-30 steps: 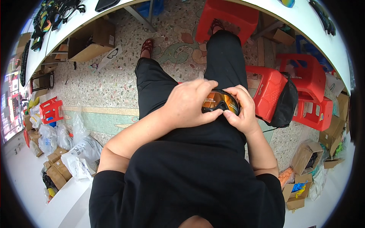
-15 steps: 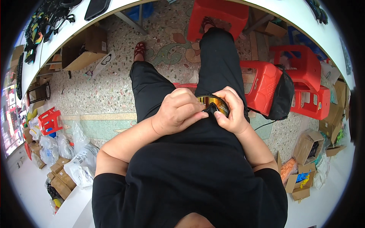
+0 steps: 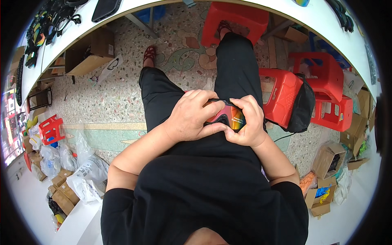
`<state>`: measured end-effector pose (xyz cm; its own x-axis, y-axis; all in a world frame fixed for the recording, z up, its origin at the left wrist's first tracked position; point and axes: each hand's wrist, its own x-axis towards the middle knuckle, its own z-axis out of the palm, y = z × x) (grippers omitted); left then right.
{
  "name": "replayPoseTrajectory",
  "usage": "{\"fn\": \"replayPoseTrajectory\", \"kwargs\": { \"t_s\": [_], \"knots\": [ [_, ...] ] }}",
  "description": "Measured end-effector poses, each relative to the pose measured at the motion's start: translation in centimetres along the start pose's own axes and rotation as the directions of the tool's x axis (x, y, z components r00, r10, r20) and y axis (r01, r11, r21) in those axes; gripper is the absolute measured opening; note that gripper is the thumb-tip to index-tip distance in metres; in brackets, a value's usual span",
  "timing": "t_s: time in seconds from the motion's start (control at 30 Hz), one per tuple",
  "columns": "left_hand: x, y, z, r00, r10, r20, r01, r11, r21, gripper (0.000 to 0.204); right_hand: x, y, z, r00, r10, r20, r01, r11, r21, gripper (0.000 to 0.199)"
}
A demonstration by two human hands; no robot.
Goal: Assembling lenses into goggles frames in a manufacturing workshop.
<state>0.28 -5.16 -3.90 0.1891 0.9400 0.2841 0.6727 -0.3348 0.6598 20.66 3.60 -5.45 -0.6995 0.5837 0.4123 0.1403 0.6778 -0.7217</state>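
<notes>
A pair of goggles (image 3: 237,117) with a black frame and a mirrored orange, red and yellow lens is held between my two hands, above my lap. My left hand (image 3: 194,114) closes on the goggles' left side, with its thumb along the lower edge and its fingers at the top rim. Round the right end, my right hand (image 3: 250,121) has its fingers bent over the upper rim and its thumb below, near the nose notch. The two thumb tips come close together there. My fingers hide both ends of the frame.
A white table (image 3: 163,5) curves across the far side, bearing a black phone (image 3: 107,9) and a heap of dark goggle parts (image 3: 45,30). Red plastic stools (image 3: 281,96) stand at the right, one with a black bag (image 3: 303,107). Cardboard boxes (image 3: 92,53) and plastic bags (image 3: 87,177) lie around.
My left hand has shifted from a pinch near the nose notch to a grip along the goggles' upper and lower edges. The lens has turned, showing more of its coloured face.
</notes>
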Motion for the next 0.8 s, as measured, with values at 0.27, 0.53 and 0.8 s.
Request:
{"fn": "replayPoseTrajectory", "kwargs": {
  "t_s": [0.27,0.53,0.8],
  "knots": [
    [0.0,-0.3,2.0,0.994,-0.056,-0.097,0.06,0.997,0.043,0.035,1.1,1.6,-1.2,0.947,0.112,0.301,-0.174,0.967,0.188,0.066],
    [0.8,-0.1,3.0,0.995,-0.06,-0.084,0.063,0.997,0.037,0.032,0.6,3.4,-0.9,0.909,0.145,0.392,-0.271,0.918,0.29,0.057],
    [0.7,-0.5,3.7,0.983,-0.176,-0.046,0.165,0.97,-0.181,0.028,0.7,3.4,-0.4,0.948,0.117,0.295,-0.202,0.94,0.275,0.054]
  ]
}}
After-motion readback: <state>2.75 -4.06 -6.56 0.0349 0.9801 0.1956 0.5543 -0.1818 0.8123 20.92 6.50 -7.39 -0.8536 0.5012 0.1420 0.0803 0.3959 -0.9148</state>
